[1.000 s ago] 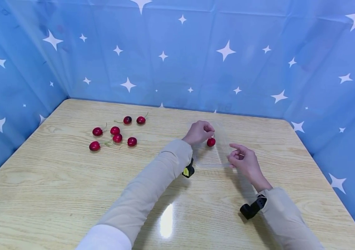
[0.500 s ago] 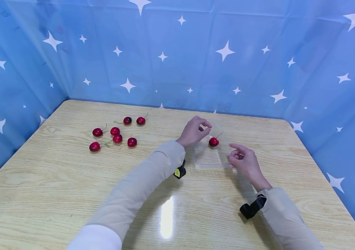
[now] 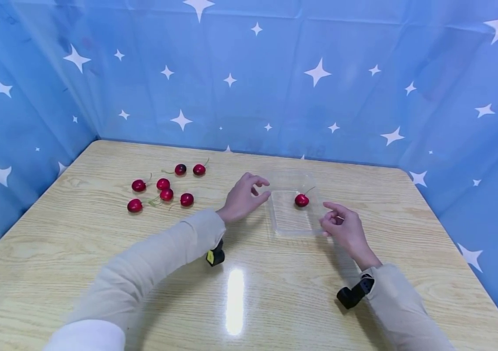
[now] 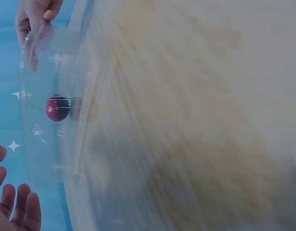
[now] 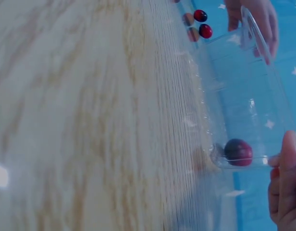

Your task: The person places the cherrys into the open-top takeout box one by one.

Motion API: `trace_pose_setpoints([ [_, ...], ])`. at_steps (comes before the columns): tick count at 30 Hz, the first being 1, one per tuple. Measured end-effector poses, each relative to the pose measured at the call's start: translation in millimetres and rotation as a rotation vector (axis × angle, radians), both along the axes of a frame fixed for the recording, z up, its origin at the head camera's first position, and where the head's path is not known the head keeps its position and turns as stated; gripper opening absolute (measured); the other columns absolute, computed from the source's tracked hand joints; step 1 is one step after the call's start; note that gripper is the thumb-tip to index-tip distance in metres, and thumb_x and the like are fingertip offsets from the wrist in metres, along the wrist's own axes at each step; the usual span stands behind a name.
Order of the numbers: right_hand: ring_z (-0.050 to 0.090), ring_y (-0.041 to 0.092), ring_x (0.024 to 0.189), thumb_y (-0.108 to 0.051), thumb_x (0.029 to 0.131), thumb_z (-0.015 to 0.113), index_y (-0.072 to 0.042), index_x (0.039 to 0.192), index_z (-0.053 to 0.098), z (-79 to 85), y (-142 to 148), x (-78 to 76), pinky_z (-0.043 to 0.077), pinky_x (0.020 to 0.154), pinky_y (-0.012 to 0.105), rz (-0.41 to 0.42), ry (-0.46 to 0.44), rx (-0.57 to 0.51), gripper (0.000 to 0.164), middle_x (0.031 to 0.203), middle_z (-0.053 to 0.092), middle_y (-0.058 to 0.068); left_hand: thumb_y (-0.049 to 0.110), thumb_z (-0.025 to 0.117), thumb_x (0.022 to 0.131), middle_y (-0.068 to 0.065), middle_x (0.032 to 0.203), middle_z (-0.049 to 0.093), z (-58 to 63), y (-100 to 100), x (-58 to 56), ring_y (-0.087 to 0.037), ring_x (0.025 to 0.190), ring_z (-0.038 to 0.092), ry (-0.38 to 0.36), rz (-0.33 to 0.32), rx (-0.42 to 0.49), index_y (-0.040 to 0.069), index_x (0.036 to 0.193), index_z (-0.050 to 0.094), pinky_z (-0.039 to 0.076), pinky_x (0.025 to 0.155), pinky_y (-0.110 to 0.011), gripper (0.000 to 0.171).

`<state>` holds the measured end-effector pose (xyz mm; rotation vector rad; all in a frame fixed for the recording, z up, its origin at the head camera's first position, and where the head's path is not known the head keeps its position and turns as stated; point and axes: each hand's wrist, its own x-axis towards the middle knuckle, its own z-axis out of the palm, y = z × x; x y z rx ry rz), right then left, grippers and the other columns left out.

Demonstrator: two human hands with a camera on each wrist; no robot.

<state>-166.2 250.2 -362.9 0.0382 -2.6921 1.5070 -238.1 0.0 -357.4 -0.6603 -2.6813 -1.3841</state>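
Observation:
A clear plastic box (image 3: 294, 232) stands on the table with one red cherry (image 3: 302, 200) inside, its stem pointing up and right. My right hand (image 3: 344, 229) pinches the box's right rim; in the right wrist view the thumb (image 5: 289, 168) lies on the rim. Just left of the box, my left hand (image 3: 245, 197) hovers with nothing in it, its fingers loosely bent and thumb apart. That hand's fingers (image 4: 23, 207) also show at the lower left of the left wrist view.
Several loose cherries (image 3: 166, 195) with stems lie in a group on the left half of the wooden table (image 3: 77, 273). A blue curtain (image 3: 249, 92) with white stars hangs behind and at both sides.
My left hand has let go of the cherry, which now rests in the box, and has moved left out over the box's left side. The right hand has stayed in place.

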Motion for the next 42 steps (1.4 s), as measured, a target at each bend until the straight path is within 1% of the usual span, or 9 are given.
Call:
trace_pose_setpoints([
  [8,0.053,0.004,0.06,0.0,0.083,0.054,0.007,0.126,0.043,0.5,-0.9,0.6,0.05,0.055,0.024,-0.002,0.002,0.02,0.045,0.084,0.05,0.012,0.022,0.06,0.085,-0.012,0.103,0.051,-6.5,-35.1,18.2,-0.015,0.078,0.053,-0.076,-0.025,0.06,0.007,0.111,0.058,0.045,0.069,-0.028,0.03],
  [14,0.053,0.004,0.06,0.0,0.083,0.055,0.007,0.127,0.042,1.2,-1.4,0.8,0.05,0.055,0.023,-0.006,0.003,0.012,0.046,0.085,0.051,0.014,0.022,0.061,0.084,-0.014,0.103,0.05,-9.7,-64.7,24.9,-0.017,0.079,0.055,-0.113,-0.001,0.09,0.006,0.111,0.057,0.046,0.065,-0.029,0.032],
  [18,0.054,0.005,0.06,-0.001,0.083,0.055,0.006,0.127,0.042,1.4,-2.2,1.0,0.05,0.055,0.024,-0.011,0.007,0.018,0.046,0.085,0.051,0.014,0.022,0.06,0.085,-0.016,0.105,0.049,-5.9,-87.8,28.4,-0.02,0.084,0.054,-0.096,0.048,0.099,0.007,0.112,0.056,0.046,0.068,-0.031,0.031],
  [22,0.053,0.005,0.061,-0.001,0.084,0.055,0.005,0.127,0.043,0.7,-2.3,0.7,0.049,0.055,0.023,-0.015,0.003,0.033,0.045,0.087,0.051,0.014,0.026,0.059,0.086,-0.015,0.108,0.049,-0.7,-112.8,30.1,-0.022,0.09,0.052,-0.063,0.12,0.101,0.009,0.114,0.055,0.044,0.073,-0.034,0.034],
  [27,0.053,0.005,0.062,-0.001,0.083,0.055,0.005,0.127,0.043,0.5,-1.7,0.5,0.049,0.055,0.023,-0.015,0.004,0.034,0.045,0.087,0.051,0.015,0.03,0.058,0.086,-0.015,0.108,0.05,1.1,-140.7,30.4,-0.024,0.092,0.048,-0.036,0.213,0.105,0.008,0.116,0.055,0.042,0.074,-0.035,0.037],
  [31,0.056,0.009,0.063,-0.001,0.083,0.055,0.005,0.127,0.043,0.5,-2.0,0.7,0.05,0.055,0.024,-0.02,0.006,0.021,0.045,0.087,0.051,0.014,0.03,0.059,0.085,-0.015,0.106,0.051,-3.0,-156.5,30.8,-0.024,0.092,0.046,-0.043,0.267,0.08,0.007,0.114,0.055,0.038,0.075,-0.036,0.038],
  [35,0.056,0.01,0.063,0.0,0.083,0.054,0.005,0.127,0.043,-0.2,-1.9,0.6,0.05,0.056,0.025,-0.023,0.004,0.016,0.045,0.087,0.051,0.014,0.024,0.061,0.084,-0.016,0.104,0.052,-11.1,-165.5,30.6,-0.025,0.092,0.046,-0.033,0.293,0.044,0.003,0.111,0.056,0.038,0.078,-0.036,0.035],
  [39,0.055,0.006,0.063,0.001,0.083,0.053,0.006,0.126,0.043,-1.0,-2.2,0.2,0.05,0.056,0.024,-0.019,0.005,0.011,0.045,0.088,0.051,0.015,0.015,0.062,0.083,-0.017,0.099,0.052,-18.5,-170.7,31.4,-0.026,0.09,0.046,-0.02,0.31,0.037,-0.001,0.108,0.057,0.042,0.073,-0.031,0.03],
  [42,0.056,0.007,0.063,0.001,0.083,0.053,0.006,0.126,0.043,-1.1,-1.9,0.5,0.05,0.055,0.023,-0.02,0.009,0.022,0.045,0.088,0.051,0.016,0.013,0.062,0.082,-0.017,0.098,0.052,-22.4,-173.5,31.8,-0.026,0.09,0.047,-0.019,0.316,0.032,-0.003,0.107,0.058,0.043,0.071,-0.028,0.029],
])
